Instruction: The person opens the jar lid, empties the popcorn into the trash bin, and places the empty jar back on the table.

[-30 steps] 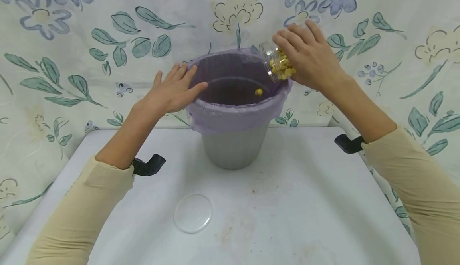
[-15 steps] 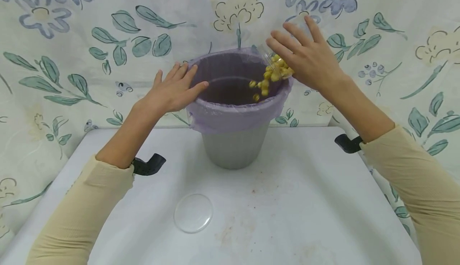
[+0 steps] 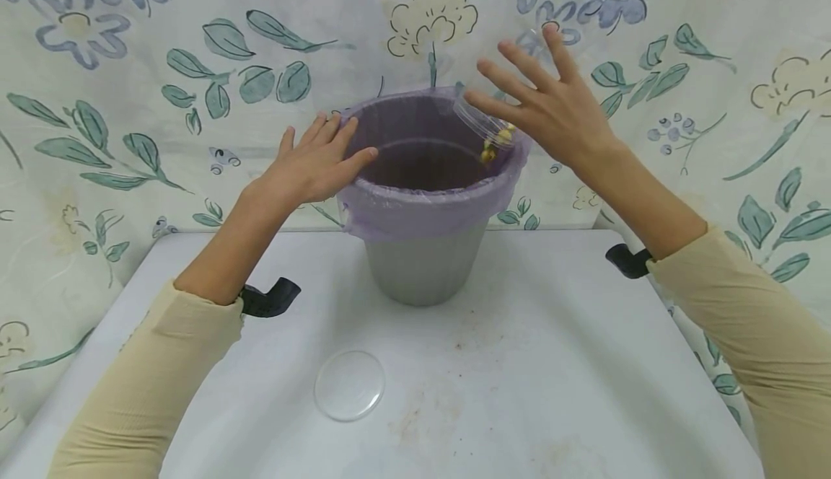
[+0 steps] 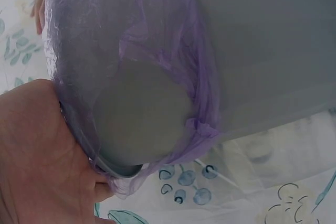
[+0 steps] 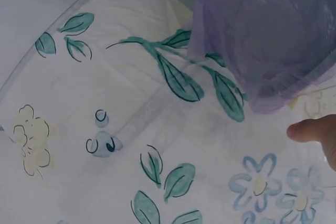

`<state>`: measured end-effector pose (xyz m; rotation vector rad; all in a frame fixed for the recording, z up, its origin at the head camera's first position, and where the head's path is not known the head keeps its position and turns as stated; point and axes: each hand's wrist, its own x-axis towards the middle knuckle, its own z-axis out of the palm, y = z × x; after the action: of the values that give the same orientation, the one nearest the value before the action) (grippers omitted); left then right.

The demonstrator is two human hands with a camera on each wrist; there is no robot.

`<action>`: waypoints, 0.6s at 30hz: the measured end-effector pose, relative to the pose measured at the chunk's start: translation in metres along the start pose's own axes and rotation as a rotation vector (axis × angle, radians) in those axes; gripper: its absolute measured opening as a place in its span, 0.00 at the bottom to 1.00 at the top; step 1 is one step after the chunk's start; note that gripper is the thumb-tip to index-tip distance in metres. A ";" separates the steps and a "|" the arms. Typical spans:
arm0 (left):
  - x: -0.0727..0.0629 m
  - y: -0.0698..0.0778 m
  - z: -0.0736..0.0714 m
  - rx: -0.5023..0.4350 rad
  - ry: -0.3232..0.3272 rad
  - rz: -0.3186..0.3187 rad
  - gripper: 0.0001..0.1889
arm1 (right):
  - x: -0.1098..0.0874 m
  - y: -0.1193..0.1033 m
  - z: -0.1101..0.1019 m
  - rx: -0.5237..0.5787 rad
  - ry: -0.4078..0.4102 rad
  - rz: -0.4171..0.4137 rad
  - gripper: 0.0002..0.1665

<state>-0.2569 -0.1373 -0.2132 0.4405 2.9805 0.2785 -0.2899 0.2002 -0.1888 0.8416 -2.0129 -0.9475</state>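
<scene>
A grey waste bin (image 3: 422,266), lined with a thin purple bag (image 3: 422,213), stands upright at the table's far side. My left hand (image 3: 314,165) rests on its left rim with fingers extended and the thumb over the opening. With fingers spread, my right hand (image 3: 555,115) holds a clear plastic jar (image 3: 472,115) tipped mouth-down at the right rim. A few yellow popcorn pieces (image 3: 488,153) show at the jar's mouth, over the bin; the hand covers much of the jar. Only one digit of the right hand (image 5: 312,130) shows in the right wrist view, beside the bag.
On the white table (image 3: 552,335) lies a clear round lid (image 3: 349,387), in front of the bin. Small brown specks and stains dot the surface nearby. A floral cloth (image 3: 273,176) hangs right behind the bin.
Popcorn has poured from the jar into the bin, leaving few pieces visible. The right hand has tipped the jar further and its fingers have spread. The left hand stays put.
</scene>
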 end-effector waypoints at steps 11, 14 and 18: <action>-0.001 0.000 0.000 0.001 -0.005 0.003 0.43 | -0.008 0.000 0.007 0.194 0.129 0.129 0.57; -0.001 0.001 -0.001 0.001 -0.003 0.005 0.43 | -0.016 0.001 0.010 0.377 0.155 0.243 0.57; -0.001 0.001 -0.001 0.009 -0.002 0.005 0.43 | -0.031 0.001 0.017 0.558 0.156 0.363 0.62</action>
<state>-0.2554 -0.1370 -0.2117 0.4486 2.9804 0.2654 -0.2881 0.2312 -0.2062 0.7624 -2.2177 -0.1068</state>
